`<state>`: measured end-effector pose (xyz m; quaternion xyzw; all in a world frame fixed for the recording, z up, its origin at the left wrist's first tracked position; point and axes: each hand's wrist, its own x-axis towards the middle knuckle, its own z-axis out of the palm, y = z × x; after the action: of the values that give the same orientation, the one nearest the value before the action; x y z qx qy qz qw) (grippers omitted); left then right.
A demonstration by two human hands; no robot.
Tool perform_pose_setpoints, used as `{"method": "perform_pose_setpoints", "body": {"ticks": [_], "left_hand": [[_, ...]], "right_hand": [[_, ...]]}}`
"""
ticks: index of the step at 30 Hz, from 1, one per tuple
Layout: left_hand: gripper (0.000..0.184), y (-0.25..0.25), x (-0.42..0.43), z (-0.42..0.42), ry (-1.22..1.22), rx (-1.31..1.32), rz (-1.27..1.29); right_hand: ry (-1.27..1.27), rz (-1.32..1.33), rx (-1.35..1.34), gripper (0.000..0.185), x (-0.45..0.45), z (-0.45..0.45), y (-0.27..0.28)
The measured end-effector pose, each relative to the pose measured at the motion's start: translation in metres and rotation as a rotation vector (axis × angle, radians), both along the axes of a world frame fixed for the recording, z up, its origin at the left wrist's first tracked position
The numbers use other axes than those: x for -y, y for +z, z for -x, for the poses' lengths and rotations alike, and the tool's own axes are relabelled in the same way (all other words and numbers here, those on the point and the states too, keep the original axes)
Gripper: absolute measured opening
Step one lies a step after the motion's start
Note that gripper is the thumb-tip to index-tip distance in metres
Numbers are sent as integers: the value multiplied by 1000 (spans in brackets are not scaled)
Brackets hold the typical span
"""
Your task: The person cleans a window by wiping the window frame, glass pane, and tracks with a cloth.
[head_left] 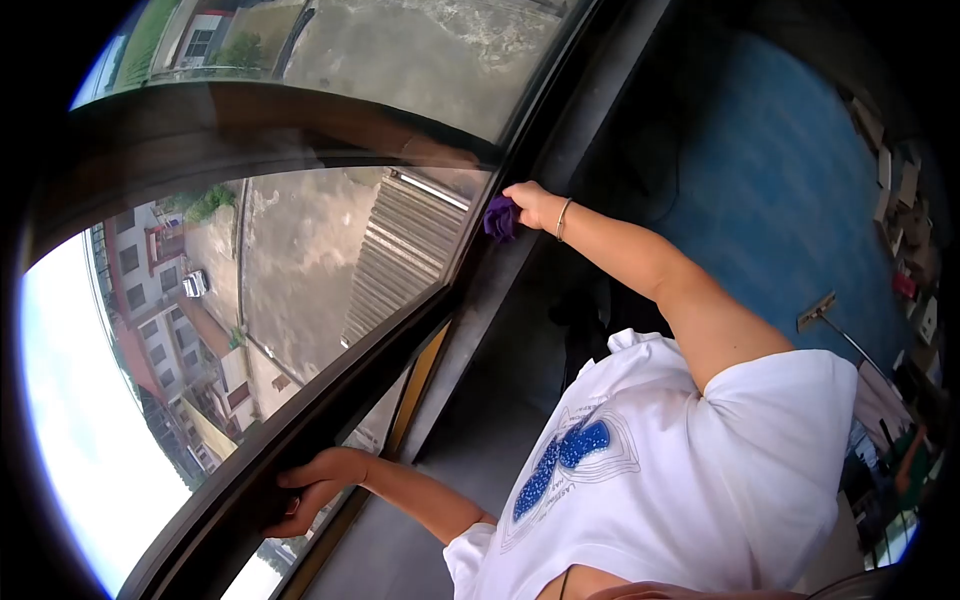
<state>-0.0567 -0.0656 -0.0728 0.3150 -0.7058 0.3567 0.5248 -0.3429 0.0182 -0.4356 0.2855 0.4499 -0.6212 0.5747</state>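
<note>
My right hand (pixel 532 204) is closed round a crumpled purple cloth (pixel 501 218), which touches or nearly touches the dark frame at the edge of the glass pane (pixel 330 260). A thin bracelet (pixel 563 219) circles that wrist. Lower left, my left hand (pixel 325 482) grips the edge of the dark window frame (pixel 215 490), its fingers curled round the bar. Part of those fingers is in shadow. The pane above my left hand is see-through and carries faint reflections.
Beyond the glass lie a concrete yard, a corrugated roof (pixel 415 235), buildings (pixel 150 290) and a parked car (pixel 196 284). A grey sill (pixel 480 330) runs along the window. Indoors, a long-handled mop or broom (pixel 818 311) rests on the blue floor (pixel 790 190), beside stacked boxes (pixel 908 195).
</note>
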Motion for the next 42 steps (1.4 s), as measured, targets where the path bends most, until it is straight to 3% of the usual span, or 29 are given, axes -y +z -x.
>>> {"method": "perform_pose_setpoints", "body": {"ticks": [8,10,11,13,16,18,19,21,24,26,28,30,32,34,37,39,40,42], "left_hand": [[62,-6,8,-14,-58,52,38],[62,-1,15,-17,-78,16,12],[62,-1,15,-15,-82,18,10],[62,-4,15,-9,-107,-11,40],[60,-9,15,-14,-55,0,46],[60,-11,14,-9,-88,-19,34],[60,-12,13,-9,-108,-39,18],[60,-14,12,-18,-25,-30,32],[60,-16,18,-26,60,-24,57],[60,-17,19,-31,41,-30,60],[58,-15,21,-29,83,38,126],[58,-15,21,-20,-16,-2,115],[59,-18,4,-2,33,11,133],[62,-28,-3,7,8,-39,74],[58,-66,-50,22,-81,10,-162],[41,-103,-104,51,-266,62,-466],[33,-120,-133,67,-600,122,-810],[52,-153,-183,96,-998,78,-1571]], "right_hand": [[-262,-109,-455,20,-43,218,15],[-209,-199,-544,27,-32,191,47],[-113,-375,-754,34,-19,182,-2],[-105,-504,-848,41,-4,116,17],[75,-409,-761,46,3,22,16],[280,-261,-488,49,2,-28,13],[274,34,-171,48,-8,-44,25],[394,292,224,44,-18,-80,-3],[575,53,-200,45,-42,-115,4],[353,120,67,42,-77,-106,15],[283,175,75,39,-118,-86,9],[153,61,-38,32,-165,-62,18],[-65,-130,-91,27,-215,-37,2],[-273,-115,-135,25,-268,-18,-19],[-477,-130,-126,27,-323,-3,-11],[-507,-92,-171,29,-334,-5,17],[-506,-52,-195,30,-336,-8,33],[-444,128,-209,32,-324,-17,67]]}}
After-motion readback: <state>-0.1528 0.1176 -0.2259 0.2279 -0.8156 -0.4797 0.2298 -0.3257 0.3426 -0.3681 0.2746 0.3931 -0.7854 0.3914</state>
